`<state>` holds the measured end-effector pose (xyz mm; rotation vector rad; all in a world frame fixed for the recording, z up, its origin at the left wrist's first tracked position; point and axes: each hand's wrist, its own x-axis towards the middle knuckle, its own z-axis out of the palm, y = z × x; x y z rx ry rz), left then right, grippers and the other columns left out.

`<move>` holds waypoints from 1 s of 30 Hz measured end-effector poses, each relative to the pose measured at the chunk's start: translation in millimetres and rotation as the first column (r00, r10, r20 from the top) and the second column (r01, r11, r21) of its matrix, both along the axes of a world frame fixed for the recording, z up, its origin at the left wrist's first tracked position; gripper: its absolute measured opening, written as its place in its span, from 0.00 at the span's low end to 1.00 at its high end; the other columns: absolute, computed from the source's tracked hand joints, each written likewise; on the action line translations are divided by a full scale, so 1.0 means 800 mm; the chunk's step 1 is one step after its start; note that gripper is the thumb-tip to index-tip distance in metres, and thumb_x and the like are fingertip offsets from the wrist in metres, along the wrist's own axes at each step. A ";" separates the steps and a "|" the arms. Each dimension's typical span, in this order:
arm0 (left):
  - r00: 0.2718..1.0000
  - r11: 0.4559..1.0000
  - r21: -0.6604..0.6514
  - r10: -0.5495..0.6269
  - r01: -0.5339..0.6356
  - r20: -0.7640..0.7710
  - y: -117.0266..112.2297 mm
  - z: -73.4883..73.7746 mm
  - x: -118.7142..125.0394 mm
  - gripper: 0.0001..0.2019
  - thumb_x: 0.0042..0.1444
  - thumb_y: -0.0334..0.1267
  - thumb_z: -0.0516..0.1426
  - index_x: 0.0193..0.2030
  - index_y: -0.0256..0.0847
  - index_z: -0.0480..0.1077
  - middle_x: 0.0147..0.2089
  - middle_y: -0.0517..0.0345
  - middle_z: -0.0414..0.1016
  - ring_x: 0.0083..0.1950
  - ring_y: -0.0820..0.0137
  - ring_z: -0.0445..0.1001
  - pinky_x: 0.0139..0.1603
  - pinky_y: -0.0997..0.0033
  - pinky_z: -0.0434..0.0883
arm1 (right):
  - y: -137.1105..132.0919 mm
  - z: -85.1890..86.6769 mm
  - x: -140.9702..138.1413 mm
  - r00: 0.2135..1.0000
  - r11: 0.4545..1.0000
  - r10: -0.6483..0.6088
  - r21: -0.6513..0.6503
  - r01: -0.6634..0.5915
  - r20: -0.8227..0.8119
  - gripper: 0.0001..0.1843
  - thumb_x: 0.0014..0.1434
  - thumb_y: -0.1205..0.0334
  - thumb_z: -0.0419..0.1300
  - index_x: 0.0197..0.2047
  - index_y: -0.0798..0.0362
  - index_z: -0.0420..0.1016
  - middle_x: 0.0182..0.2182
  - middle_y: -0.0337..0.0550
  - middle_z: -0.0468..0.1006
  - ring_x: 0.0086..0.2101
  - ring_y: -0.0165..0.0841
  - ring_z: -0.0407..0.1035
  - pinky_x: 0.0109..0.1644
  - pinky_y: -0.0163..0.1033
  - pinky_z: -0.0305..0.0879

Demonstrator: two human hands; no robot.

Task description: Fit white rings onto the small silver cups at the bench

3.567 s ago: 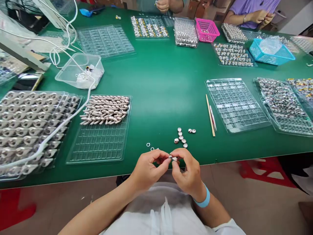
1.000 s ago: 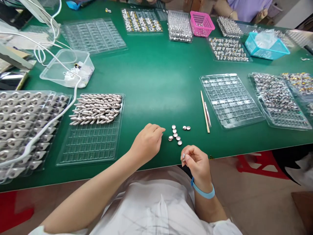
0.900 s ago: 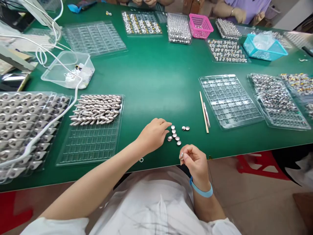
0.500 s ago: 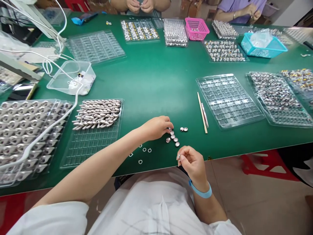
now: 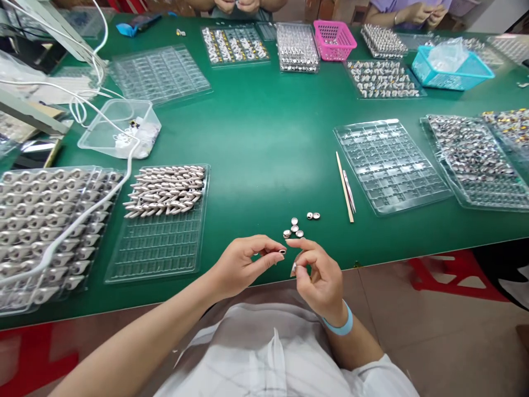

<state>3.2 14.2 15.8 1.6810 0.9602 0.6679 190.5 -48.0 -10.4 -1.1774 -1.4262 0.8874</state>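
Observation:
Near the table's front edge, my left hand (image 5: 243,263) pinches a small round metal cap (image 5: 282,252) between thumb and fingertips, its dark opening showing. Facing it, my right hand (image 5: 317,275) is closed on a small shiny piece (image 5: 294,267), too small to name; its index finger reaches out toward the left hand. Just beyond the hands lies a loose group of metal caps (image 5: 295,228), partly hidden by the right fingers. A pair of caps (image 5: 313,215) sits a little farther right. The white rings seen earlier are mostly hidden behind my left hand.
A wooden stick (image 5: 344,187) and tweezers (image 5: 349,191) lie to the right, beside a clear compartment tray (image 5: 392,165). At left are trays of metal parts (image 5: 165,190) and a plastic tub (image 5: 93,138). A white cable (image 5: 86,212) crosses the left side. Two people sit opposite.
My left hand has drawn back from the group of caps toward my body, now with one cap in its fingers. My right hand stays close by, its index finger more extended.

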 end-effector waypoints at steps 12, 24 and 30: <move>0.883 0.815 -0.498 0.432 -0.296 0.183 -0.025 -0.010 -0.015 0.11 0.50 0.40 0.67 0.39 0.37 0.80 0.34 0.54 0.82 0.32 0.68 0.80 0.36 0.70 0.80 | -0.007 -0.015 -0.041 0.937 0.964 0.032 0.239 -0.121 0.348 0.15 0.53 0.76 0.57 0.40 0.46 0.66 0.54 0.51 0.78 0.44 0.41 0.78 0.38 0.43 0.75; 0.912 0.905 -0.292 0.369 -0.309 0.178 -0.035 -0.025 -0.019 0.09 0.53 0.37 0.65 0.41 0.38 0.78 0.35 0.54 0.81 0.36 0.69 0.79 0.38 0.72 0.78 | 0.008 0.012 -0.031 0.995 0.999 0.037 -0.032 -0.034 0.089 0.10 0.55 0.75 0.54 0.32 0.49 0.66 0.43 0.47 0.80 0.37 0.35 0.74 0.36 0.40 0.71; 0.955 0.958 0.015 0.284 -0.287 0.081 -0.041 -0.020 -0.014 0.07 0.56 0.33 0.63 0.42 0.39 0.78 0.37 0.55 0.82 0.36 0.70 0.79 0.38 0.73 0.77 | 0.021 0.013 -0.034 0.976 1.000 0.014 0.003 -0.016 0.217 0.09 0.54 0.74 0.55 0.31 0.49 0.64 0.27 0.37 0.68 0.28 0.30 0.63 0.30 0.37 0.62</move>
